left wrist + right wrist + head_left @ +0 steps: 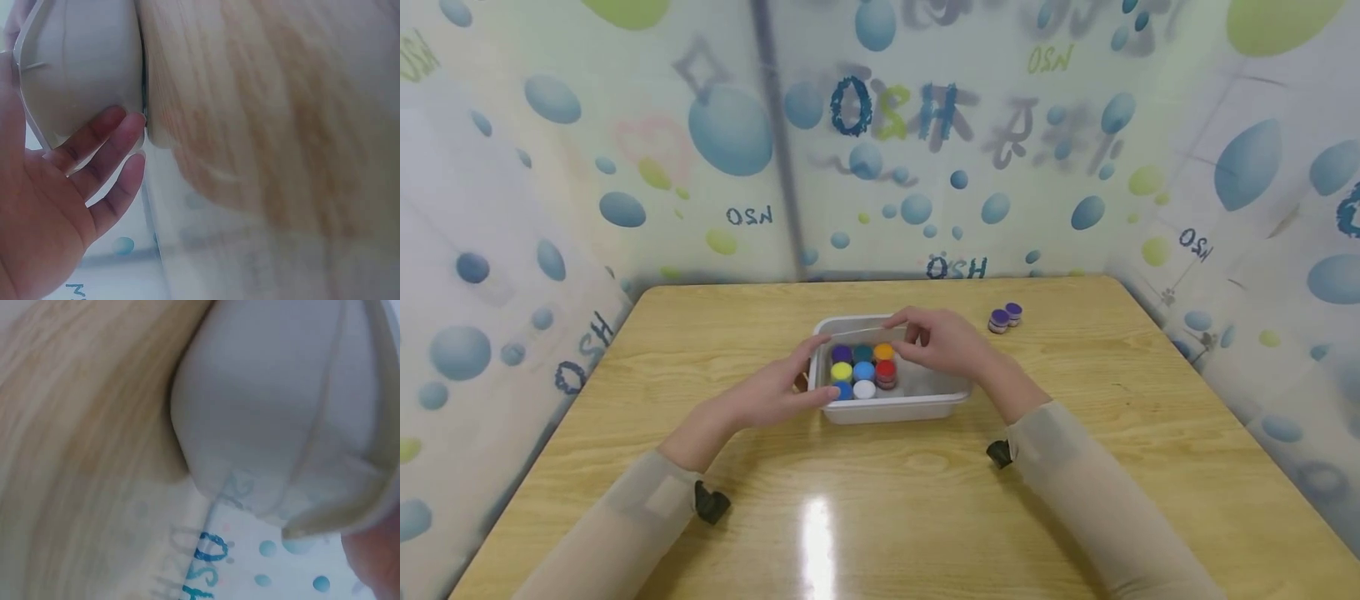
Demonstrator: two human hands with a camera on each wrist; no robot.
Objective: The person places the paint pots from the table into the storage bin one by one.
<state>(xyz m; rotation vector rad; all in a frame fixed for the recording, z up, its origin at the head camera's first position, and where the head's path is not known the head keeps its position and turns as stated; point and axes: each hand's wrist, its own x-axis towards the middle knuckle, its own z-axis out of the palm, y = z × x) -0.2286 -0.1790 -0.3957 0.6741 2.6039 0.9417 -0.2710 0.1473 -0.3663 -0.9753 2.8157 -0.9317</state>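
Observation:
A white plastic bin point(895, 410) sits mid-table, with small round pots with coloured lids grouped in its left half. My left hand point(767, 392) holds the bin's left end. Its thumb reaches over the near corner by a blue-lidded pot point(844, 391), while its other fingers point(103, 144) lie against the outer wall. My right hand point(943, 343) is above the bin's far side, index finger near the far rim. Its thumb tip is close to an orange-lidded pot point(883, 352), with a gap between thumb and index finger. A red-lidded pot point(886, 373) stands just nearer.
Two purple-lidded pots point(998, 321) stand together on the wooden table point(910, 517), behind and right of the bin. A patterned curtain point(865, 217) surrounds the table's back and sides.

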